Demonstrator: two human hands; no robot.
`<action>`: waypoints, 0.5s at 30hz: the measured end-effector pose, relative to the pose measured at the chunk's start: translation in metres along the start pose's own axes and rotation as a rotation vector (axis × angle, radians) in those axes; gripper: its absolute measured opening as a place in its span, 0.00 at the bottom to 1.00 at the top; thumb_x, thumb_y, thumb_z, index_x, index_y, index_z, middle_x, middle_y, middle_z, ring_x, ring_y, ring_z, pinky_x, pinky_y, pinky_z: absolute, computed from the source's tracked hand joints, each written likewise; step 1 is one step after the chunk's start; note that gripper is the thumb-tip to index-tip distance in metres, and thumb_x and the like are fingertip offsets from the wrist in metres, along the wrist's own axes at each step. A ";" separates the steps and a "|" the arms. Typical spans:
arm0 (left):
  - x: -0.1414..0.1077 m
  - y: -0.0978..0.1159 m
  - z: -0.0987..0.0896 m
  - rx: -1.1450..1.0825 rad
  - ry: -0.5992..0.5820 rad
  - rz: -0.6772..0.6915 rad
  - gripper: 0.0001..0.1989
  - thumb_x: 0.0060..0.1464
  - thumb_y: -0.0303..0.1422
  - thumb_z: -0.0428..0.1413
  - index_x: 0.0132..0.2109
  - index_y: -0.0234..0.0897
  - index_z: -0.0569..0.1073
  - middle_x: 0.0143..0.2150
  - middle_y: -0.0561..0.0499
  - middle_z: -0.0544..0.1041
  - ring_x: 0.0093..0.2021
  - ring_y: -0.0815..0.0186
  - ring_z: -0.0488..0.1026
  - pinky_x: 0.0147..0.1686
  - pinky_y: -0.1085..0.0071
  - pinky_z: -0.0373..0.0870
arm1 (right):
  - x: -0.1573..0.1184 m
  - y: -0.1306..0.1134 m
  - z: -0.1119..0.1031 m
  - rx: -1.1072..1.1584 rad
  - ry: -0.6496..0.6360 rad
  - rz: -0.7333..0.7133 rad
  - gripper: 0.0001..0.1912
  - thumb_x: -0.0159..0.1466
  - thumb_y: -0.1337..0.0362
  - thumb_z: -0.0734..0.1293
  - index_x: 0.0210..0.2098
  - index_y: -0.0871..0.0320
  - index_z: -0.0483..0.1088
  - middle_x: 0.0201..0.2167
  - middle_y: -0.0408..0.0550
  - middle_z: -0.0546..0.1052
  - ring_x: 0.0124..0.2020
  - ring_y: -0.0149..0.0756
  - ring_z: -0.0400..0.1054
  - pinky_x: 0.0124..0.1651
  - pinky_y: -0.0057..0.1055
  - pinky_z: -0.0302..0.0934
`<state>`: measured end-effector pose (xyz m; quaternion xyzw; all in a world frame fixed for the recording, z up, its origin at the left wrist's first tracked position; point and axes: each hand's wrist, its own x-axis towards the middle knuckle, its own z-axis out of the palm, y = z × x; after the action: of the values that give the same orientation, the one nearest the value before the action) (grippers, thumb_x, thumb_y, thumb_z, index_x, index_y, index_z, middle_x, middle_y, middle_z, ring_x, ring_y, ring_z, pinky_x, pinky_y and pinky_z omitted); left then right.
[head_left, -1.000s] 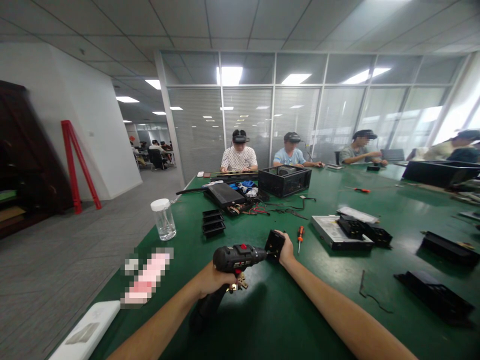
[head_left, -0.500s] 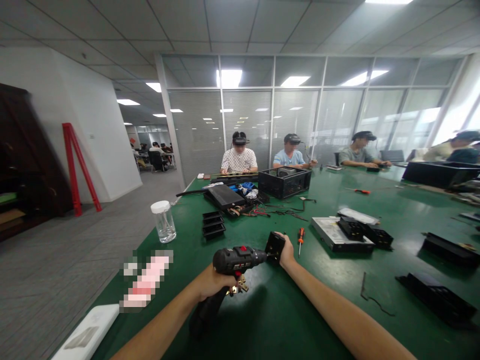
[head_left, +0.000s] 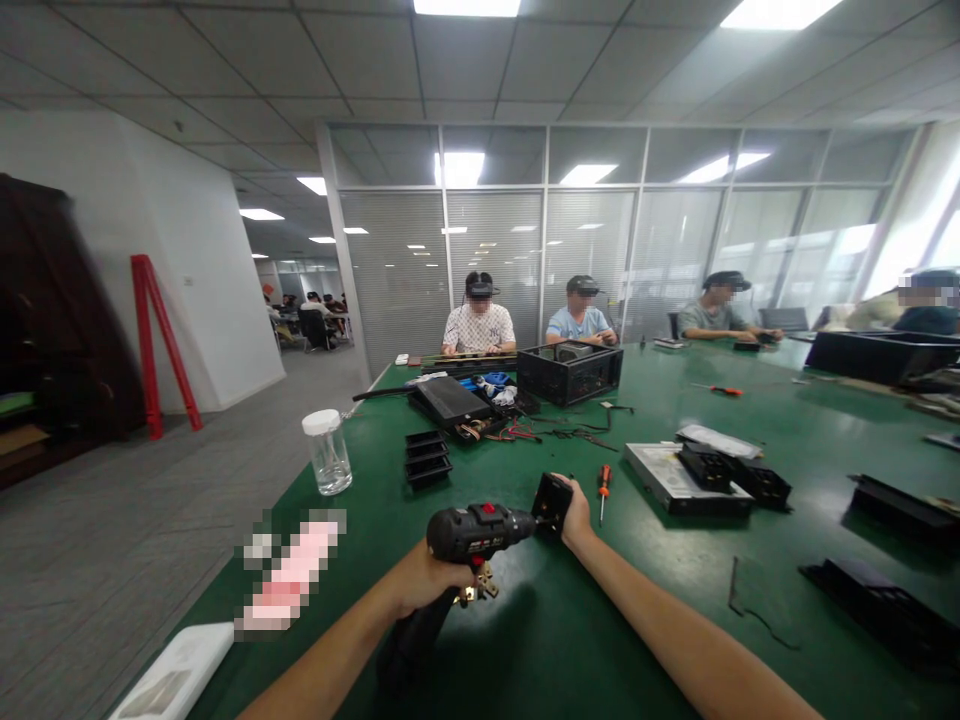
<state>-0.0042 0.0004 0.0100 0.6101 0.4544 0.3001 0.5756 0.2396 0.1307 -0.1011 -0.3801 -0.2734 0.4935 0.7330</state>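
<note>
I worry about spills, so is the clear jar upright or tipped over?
Upright: the clear jar stands on its base on the green table, its white lid on top.

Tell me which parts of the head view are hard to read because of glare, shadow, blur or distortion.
Head view: ceiling lights blown out to white; pale sheen on the green table; soft shadow below the drill; black part at lower right murky; wide-angle stretch towards the edges; pixelated patch at left, contents unreadable.

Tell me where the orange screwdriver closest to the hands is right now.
In the head view, the screwdriver lies on the green table, just right of the right hand and left of the silver box.
</note>
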 end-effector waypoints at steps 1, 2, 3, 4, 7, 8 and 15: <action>-0.001 0.001 0.000 -0.003 0.005 -0.005 0.07 0.31 0.24 0.54 0.25 0.31 0.72 0.22 0.55 0.69 0.25 0.70 0.62 0.27 0.72 0.58 | 0.000 0.000 0.000 0.001 -0.001 0.006 0.18 0.51 0.51 0.61 0.32 0.57 0.73 0.20 0.42 0.74 0.22 0.38 0.68 0.25 0.33 0.61; -0.001 0.001 0.001 -0.005 0.006 -0.007 0.07 0.31 0.24 0.54 0.25 0.31 0.72 0.22 0.55 0.69 0.25 0.70 0.62 0.26 0.72 0.58 | 0.000 -0.001 0.001 -0.001 0.000 0.009 0.18 0.51 0.51 0.61 0.32 0.57 0.73 0.20 0.42 0.74 0.23 0.38 0.68 0.26 0.33 0.61; -0.001 0.002 0.001 -0.007 0.006 -0.009 0.07 0.31 0.24 0.54 0.25 0.31 0.72 0.23 0.55 0.69 0.25 0.70 0.62 0.26 0.73 0.58 | 0.000 -0.001 0.001 -0.004 0.001 0.010 0.19 0.51 0.51 0.61 0.32 0.57 0.73 0.20 0.42 0.74 0.23 0.39 0.69 0.26 0.34 0.61; -0.001 0.002 0.001 -0.008 0.005 -0.009 0.07 0.31 0.24 0.54 0.25 0.31 0.72 0.23 0.54 0.69 0.25 0.70 0.62 0.26 0.73 0.57 | 0.000 -0.001 0.001 -0.007 0.002 0.009 0.19 0.51 0.51 0.61 0.32 0.57 0.73 0.20 0.42 0.74 0.23 0.39 0.69 0.26 0.34 0.61; -0.001 0.001 0.001 -0.020 -0.001 0.000 0.07 0.31 0.23 0.54 0.26 0.31 0.72 0.23 0.55 0.69 0.25 0.70 0.62 0.26 0.73 0.57 | 0.001 -0.001 0.000 -0.014 0.003 0.000 0.18 0.50 0.51 0.61 0.32 0.57 0.73 0.20 0.42 0.75 0.24 0.39 0.69 0.27 0.34 0.61; 0.000 0.000 0.000 -0.023 -0.001 0.002 0.07 0.31 0.23 0.54 0.25 0.31 0.72 0.22 0.55 0.69 0.25 0.71 0.62 0.26 0.73 0.57 | 0.001 -0.001 0.000 -0.015 0.002 -0.004 0.18 0.50 0.51 0.61 0.31 0.56 0.73 0.21 0.42 0.75 0.24 0.39 0.69 0.27 0.34 0.61; 0.000 0.000 0.001 -0.034 -0.030 0.022 0.08 0.32 0.23 0.54 0.26 0.30 0.73 0.22 0.54 0.70 0.24 0.70 0.63 0.27 0.73 0.59 | -0.001 -0.001 0.000 -0.027 0.006 -0.042 0.17 0.50 0.52 0.63 0.30 0.57 0.74 0.22 0.42 0.75 0.25 0.39 0.69 0.29 0.34 0.61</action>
<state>-0.0033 -0.0003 0.0099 0.6098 0.4337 0.3047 0.5893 0.2401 0.1298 -0.1002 -0.3854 -0.2857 0.4731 0.7389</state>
